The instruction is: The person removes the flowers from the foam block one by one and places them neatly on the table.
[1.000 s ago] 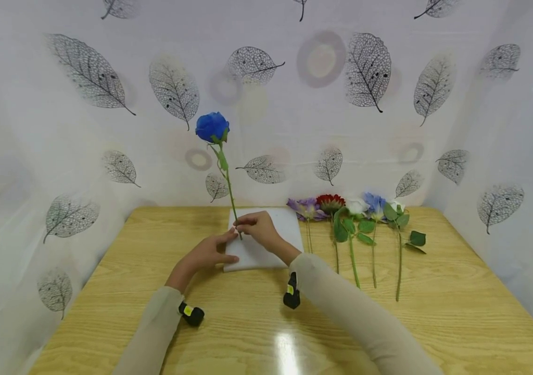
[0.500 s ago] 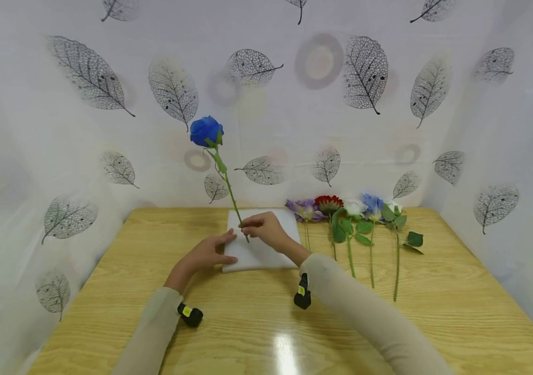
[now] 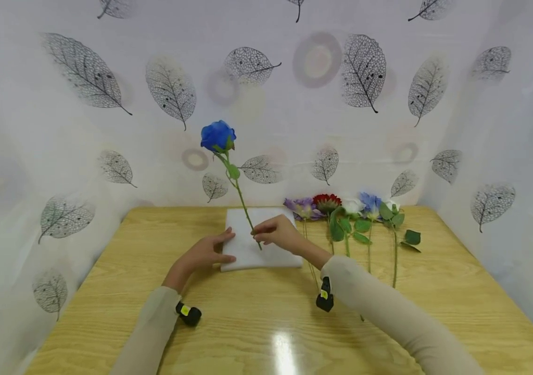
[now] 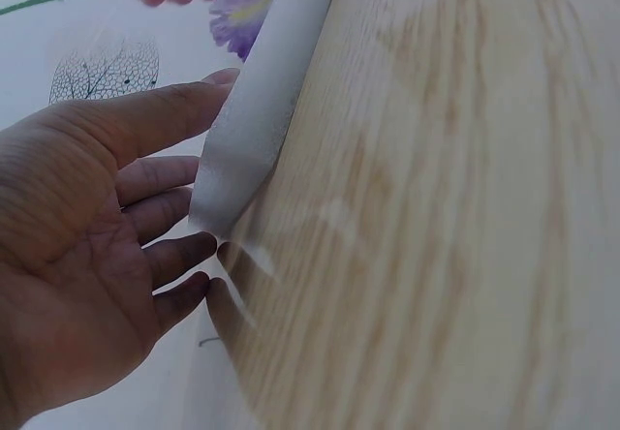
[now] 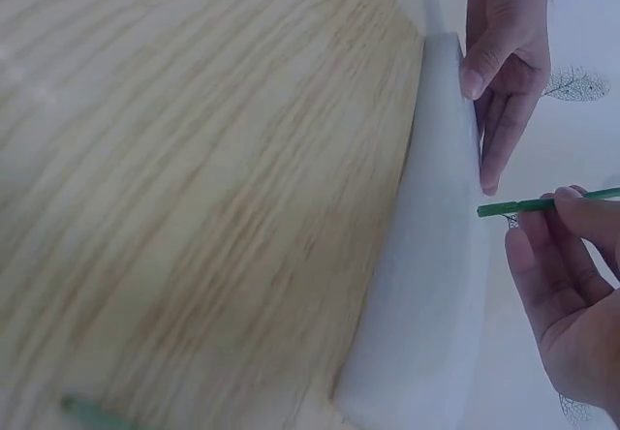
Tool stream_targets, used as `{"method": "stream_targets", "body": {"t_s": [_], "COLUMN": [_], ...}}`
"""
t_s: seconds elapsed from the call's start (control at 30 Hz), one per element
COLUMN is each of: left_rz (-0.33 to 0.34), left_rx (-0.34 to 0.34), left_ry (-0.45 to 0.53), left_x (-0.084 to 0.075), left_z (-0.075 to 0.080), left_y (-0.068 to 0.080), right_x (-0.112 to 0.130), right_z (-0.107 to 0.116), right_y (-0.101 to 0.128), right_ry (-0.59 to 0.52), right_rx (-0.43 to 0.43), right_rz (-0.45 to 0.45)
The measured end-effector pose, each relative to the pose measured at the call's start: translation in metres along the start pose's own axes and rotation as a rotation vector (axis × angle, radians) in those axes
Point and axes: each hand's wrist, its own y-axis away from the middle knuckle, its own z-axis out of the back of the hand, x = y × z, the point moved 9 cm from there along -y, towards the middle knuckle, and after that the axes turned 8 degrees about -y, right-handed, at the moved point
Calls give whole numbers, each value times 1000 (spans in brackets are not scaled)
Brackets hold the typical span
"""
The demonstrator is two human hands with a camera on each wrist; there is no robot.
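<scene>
A blue rose (image 3: 217,135) stands nearly upright on a long green stem (image 3: 243,203) over a white foam block (image 3: 276,221) lying on the wooden table (image 3: 435,291). My right hand (image 3: 278,232) pinches the stem near its lower end; the stem tip (image 5: 494,209) sits just above the foam (image 5: 426,285). My left hand (image 3: 205,252) lies flat with straight fingers against the block's left edge (image 4: 257,130), its fingers (image 4: 160,120) touching the foam.
Several artificial flowers (image 3: 341,205) with green leaves lie in a row to the right of the foam. A leaf-patterned white curtain (image 3: 365,73) encloses the table on three sides. Bare wood lies in front.
My right hand has carried the rose to the right across the foam, and the bloom has swung right with it. The left hand has stayed at the block's left edge.
</scene>
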Motion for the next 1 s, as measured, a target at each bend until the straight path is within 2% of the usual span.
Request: {"method": "stream_targets", "body": {"t_s": [0.33,0.63,1.0], "left_rz": [-14,-10,-25], "left_rx": [9,3,9], "left_ry": [12,-5,-10], "left_x": [0,0,0], "left_z": [0,-1,-1], "left_y": [1,2,1], "right_x": [-4,-5,-17], "right_z": [21,49,97], "right_y": [36,70,115], "right_ry": [-6,-9,46], "right_rx": [56,41,-1], "right_rz": [-54,-89,-125]}}
